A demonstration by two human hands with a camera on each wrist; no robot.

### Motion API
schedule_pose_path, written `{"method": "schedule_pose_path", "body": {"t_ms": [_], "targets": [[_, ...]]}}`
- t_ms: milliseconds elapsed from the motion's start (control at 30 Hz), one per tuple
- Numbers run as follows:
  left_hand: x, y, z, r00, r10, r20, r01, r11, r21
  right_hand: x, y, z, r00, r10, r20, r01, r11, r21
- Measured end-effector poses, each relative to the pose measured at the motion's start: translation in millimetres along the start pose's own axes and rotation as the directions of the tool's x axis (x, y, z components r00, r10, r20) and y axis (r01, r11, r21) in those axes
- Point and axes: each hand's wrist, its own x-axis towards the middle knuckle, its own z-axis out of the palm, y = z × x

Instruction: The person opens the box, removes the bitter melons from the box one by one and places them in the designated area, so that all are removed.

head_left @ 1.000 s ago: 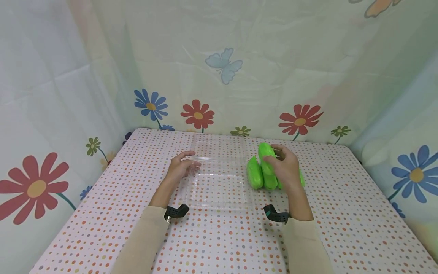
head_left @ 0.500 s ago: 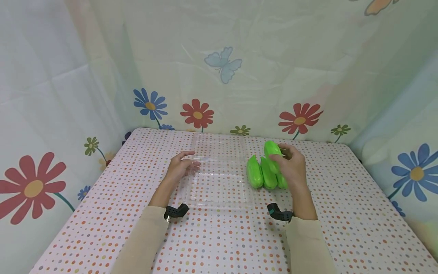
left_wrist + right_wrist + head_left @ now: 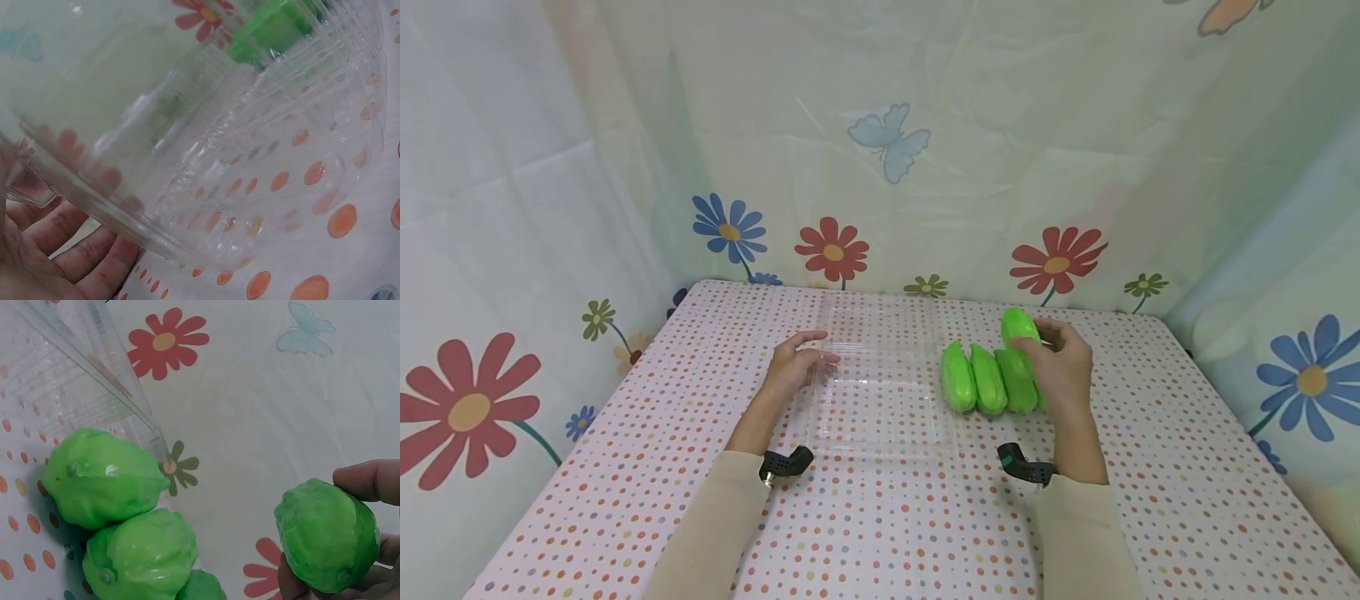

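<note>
A clear plastic clamshell box lies with its lid up on the spotted tablecloth. My left hand grips its left side near the hinge; in the left wrist view the fingers curl by the plastic edge. To the right, my right hand holds a glossy green gourd between thumb and fingers, raised above the others. Several more green gourds stand in a row beside the box, the leftmost gourd closest to it. Behind my right hand the row's right end is partly hidden.
The tablecloth has coloured dots. A pale curtain with printed flowers hangs behind and at both sides. Black wrist cameras sit on both forearms.
My right hand has carried the raised gourd to the right along the row, uncovering more of the gourds beneath. My left hand and the box have stayed in place.
</note>
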Motion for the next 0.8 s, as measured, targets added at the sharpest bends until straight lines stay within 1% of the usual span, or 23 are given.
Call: {"method": "schedule_pose_path", "body": {"t_ms": [167,400,467,533,700,767,800], "targets": [[-0.4,-0.6,0.0,1.000,0.002,0.009,-0.002,1.000,-0.014,1.9,4,-4,1.000,0.021,-0.018,-0.021,0.999,0.032],[0.7,0.9,-0.7,0.999,-0.004,0.034,0.005,0.999,-0.035,4.5,7,-6,0.997,0.026,-0.067,-0.025,1.000,0.015],[0.8,2.4,-1.1,0.999,-0.016,0.042,0.017,0.999,-0.035,5.2,7,-7,0.997,0.037,-0.074,-0.035,0.999,0.022],[-4.8,9.9,-0.4,0.998,-0.023,0.050,0.024,0.999,-0.031,5.8,7,-9,0.996,0.059,-0.074,-0.056,0.998,0.040],[-5.5,7.6,-0.3,0.999,-0.006,0.036,0.007,1.000,-0.018,7.9,10,-15,0.990,0.113,-0.080,-0.106,0.990,0.089],[-0.5,0.1,-1.1,1.000,0.002,0.026,-0.002,1.000,-0.018,9.0,12,-16,0.988,0.126,-0.089,-0.116,0.987,0.108],[-0.8,0.4,-1.0,1.000,0.004,0.026,-0.004,1.000,-0.018,9.5,13,-17,0.987,0.130,-0.093,-0.119,0.986,0.119]]}}
